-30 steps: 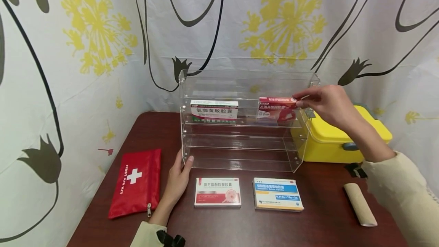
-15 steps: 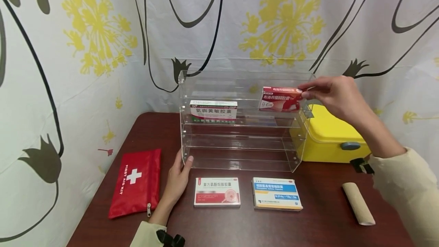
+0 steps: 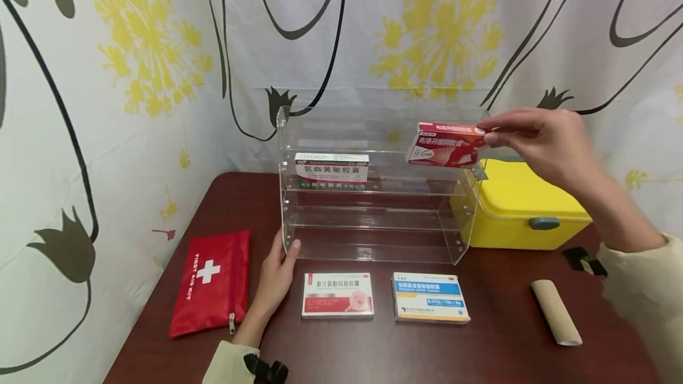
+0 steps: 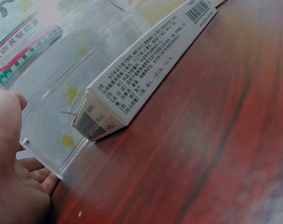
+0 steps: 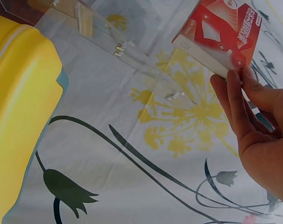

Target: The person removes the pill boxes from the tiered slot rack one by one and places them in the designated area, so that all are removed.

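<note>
My right hand pinches the right end of a red medicine box between thumb and fingers. The box hangs slightly tilted in front of the upper right of a clear acrylic display rack; the right wrist view shows the red box at the fingertips. Down at the rack's lower left corner, my left hand grips the side panel. In the left wrist view, the thumb of the left hand is on one side of that panel and the fingers on the other. A white-and-green medicine box stands on the rack's left.
On the table before the rack lie a red-and-white medicine box and a blue-and-white one. A red first aid pouch is at left. To the right are a yellow case and a cardboard tube.
My right hand has lifted the red medicine box off the rack's shelf, moving it up and a little right. The left hand stays on the rack.
</note>
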### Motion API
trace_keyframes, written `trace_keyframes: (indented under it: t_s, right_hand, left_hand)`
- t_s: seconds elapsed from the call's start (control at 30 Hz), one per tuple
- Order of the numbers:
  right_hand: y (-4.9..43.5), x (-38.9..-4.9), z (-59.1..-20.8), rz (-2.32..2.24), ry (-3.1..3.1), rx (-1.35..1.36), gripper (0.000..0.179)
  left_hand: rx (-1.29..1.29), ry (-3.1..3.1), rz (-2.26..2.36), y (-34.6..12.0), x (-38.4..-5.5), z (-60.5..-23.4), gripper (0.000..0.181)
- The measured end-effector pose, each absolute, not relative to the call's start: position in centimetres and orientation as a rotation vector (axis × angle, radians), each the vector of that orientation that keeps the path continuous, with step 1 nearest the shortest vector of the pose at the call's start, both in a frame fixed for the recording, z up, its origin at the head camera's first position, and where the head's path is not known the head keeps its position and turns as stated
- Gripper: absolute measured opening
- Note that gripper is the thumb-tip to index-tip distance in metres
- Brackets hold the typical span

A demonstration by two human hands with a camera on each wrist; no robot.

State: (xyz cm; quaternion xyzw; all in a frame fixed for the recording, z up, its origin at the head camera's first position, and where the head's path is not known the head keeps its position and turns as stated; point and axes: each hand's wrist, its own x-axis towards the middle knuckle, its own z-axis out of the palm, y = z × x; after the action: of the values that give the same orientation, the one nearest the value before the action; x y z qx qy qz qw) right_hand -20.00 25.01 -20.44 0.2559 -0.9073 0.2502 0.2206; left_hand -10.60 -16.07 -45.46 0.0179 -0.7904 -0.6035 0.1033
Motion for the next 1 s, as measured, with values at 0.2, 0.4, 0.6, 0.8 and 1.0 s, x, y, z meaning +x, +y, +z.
trace_keyframes:
  t_s: [0.2, 0.4, 0.6, 0.8, 1.0]
  right_hand:
    - [25.9, -17.9, -21.5, 0.643, -2.524, 0.823, 0.03]
    - [26.5, -15.3, -25.4, 0.836, -2.654, 0.893, 0.037]
    - [27.0, -13.1, -29.3, 0.978, -2.726, 0.974, 0.037]
    - [27.3, -11.2, -32.4, 1.081, -2.728, 1.063, 0.035]
    - [27.7, -9.6, -35.1, 1.167, -2.768, 1.131, 0.032]
  left_hand:
    - [0.027, -2.327, -1.758, -15.8, -10.4, -43.6, 0.056]
    - [0.043, -2.335, -1.763, -15.8, -10.4, -43.9, 0.056]
    - [0.045, -2.346, -1.776, -15.9, -10.3, -44.2, 0.057]
    - [0.052, -2.354, -1.771, -15.9, -10.3, -44.2, 0.056]
    - [0.054, -2.35, -1.783, -15.8, -10.2, -44.1, 0.056]
